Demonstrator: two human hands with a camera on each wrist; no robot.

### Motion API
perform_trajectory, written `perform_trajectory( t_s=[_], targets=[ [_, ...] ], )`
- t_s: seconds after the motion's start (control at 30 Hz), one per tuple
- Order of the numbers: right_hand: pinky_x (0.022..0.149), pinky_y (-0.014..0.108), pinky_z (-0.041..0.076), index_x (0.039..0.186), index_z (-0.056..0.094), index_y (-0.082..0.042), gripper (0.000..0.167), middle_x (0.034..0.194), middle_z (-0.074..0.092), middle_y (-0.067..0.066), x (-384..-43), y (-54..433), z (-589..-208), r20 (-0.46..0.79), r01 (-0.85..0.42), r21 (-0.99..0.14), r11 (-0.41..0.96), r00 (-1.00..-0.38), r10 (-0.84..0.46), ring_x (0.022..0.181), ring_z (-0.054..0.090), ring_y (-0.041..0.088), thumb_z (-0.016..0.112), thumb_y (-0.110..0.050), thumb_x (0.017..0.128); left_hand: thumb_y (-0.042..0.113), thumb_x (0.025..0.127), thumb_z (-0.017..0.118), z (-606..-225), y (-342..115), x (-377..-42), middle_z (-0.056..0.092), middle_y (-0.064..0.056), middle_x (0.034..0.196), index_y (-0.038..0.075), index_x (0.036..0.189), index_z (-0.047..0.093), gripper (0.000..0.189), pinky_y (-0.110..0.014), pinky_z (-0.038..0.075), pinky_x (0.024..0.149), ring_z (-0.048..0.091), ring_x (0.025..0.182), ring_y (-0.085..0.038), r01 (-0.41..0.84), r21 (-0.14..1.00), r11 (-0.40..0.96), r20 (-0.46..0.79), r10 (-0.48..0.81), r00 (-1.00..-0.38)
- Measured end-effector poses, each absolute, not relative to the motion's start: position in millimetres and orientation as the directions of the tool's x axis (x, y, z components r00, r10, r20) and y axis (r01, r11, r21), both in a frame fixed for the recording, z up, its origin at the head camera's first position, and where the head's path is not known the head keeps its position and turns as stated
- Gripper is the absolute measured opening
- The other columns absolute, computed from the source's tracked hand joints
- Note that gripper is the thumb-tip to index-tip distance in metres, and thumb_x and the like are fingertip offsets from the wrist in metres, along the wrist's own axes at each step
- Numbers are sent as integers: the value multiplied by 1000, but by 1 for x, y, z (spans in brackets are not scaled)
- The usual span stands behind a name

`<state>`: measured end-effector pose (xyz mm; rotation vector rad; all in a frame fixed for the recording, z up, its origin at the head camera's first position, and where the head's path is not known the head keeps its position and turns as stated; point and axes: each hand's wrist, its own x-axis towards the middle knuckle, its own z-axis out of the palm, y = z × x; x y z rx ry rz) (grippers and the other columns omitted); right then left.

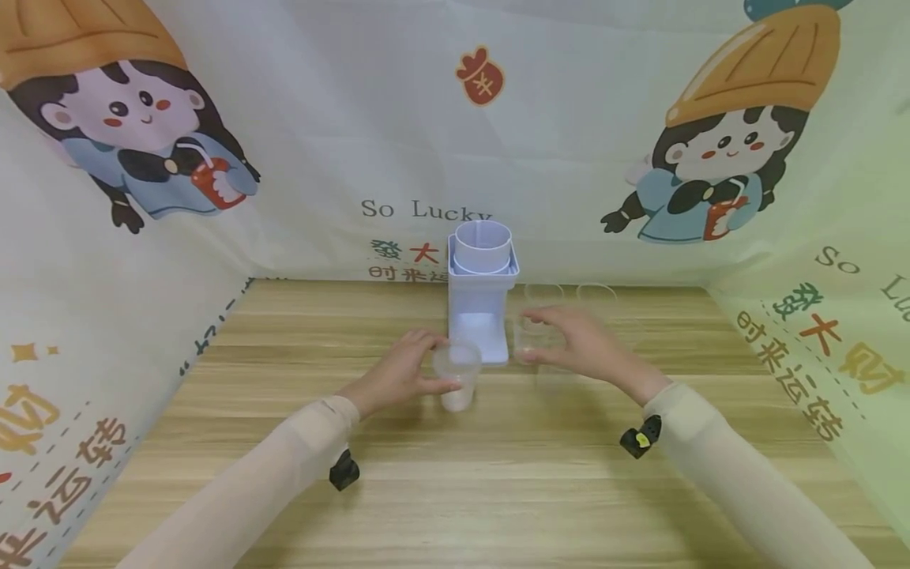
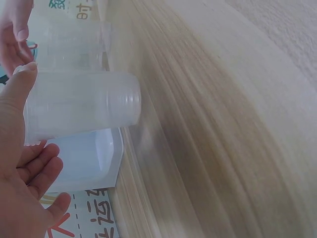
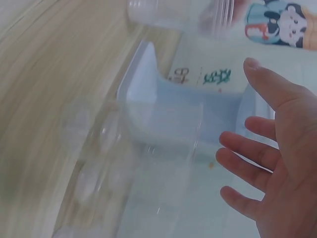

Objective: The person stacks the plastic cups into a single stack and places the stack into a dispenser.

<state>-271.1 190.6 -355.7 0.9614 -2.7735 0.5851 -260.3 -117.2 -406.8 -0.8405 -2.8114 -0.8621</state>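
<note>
My left hand (image 1: 398, 375) holds a translucent plastic cup (image 1: 458, 391) between thumb and fingers, just in front of a pale plastic stand (image 1: 479, 299). Ridges ring the cup's base (image 2: 124, 99) in the left wrist view, and it may be several nested cups. The stand has a round tube (image 1: 483, 246) in its top and an open front. To the right of it, my right hand (image 1: 586, 344) is spread beside a clear cup (image 1: 524, 341). Its fingers (image 3: 247, 153) are apart from the clear cups (image 3: 163, 163) in the right wrist view.
More clear cups stand behind and beside my right hand, one with its rim (image 1: 597, 285) near the back wall. Printed cloth (image 1: 320, 118) encloses the wooden table (image 1: 455, 490) at the back and sides. Black wrist cameras (image 1: 640, 437) are strapped below both sleeves.
</note>
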Motion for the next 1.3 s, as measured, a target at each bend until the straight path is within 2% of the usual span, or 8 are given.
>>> perform_trajectory(
  t_s=[0.33,0.53,0.73,1.03,1.3],
  targets=[
    [110,55,42,139,54,-7,72,138,61,14,-264,228,-363,249,-549,-276,789,-833,-493,128,56,36,76,-47,83,44,77,83,-411,-116,-263,57,-15,136,3,130,58,71,-48,43,112,52,129,-32,504,517,691,212,467,-858],
    [103,56,45,136,57,-7,74,118,71,13,-261,235,-364,279,-529,-181,829,-836,-472,111,64,34,78,-51,79,43,77,83,-410,-117,-262,58,-14,135,4,129,59,68,-48,45,110,52,127,-31,504,532,680,215,468,-858],
    [97,54,47,134,58,-9,78,104,73,10,-258,236,-365,274,-480,-152,864,-860,-430,100,64,32,78,-57,76,43,78,82,-409,-117,-261,57,-14,135,4,129,58,68,-48,45,109,52,127,-32,509,524,683,214,473,-854],
    [85,48,51,132,60,-8,81,93,72,6,-256,232,-369,297,-459,-70,886,-857,-420,84,63,25,76,-63,74,43,78,82,-410,-116,-261,59,-11,132,6,130,58,68,-47,46,108,54,124,-29,499,541,677,201,472,-858],
    [84,50,51,131,61,-7,78,92,73,7,-256,229,-370,311,-467,-47,883,-847,-431,84,65,27,76,-60,76,44,78,82,-410,-117,-261,58,-12,133,5,130,58,69,-48,46,109,53,125,-30,499,538,680,203,470,-859]
  ],
)
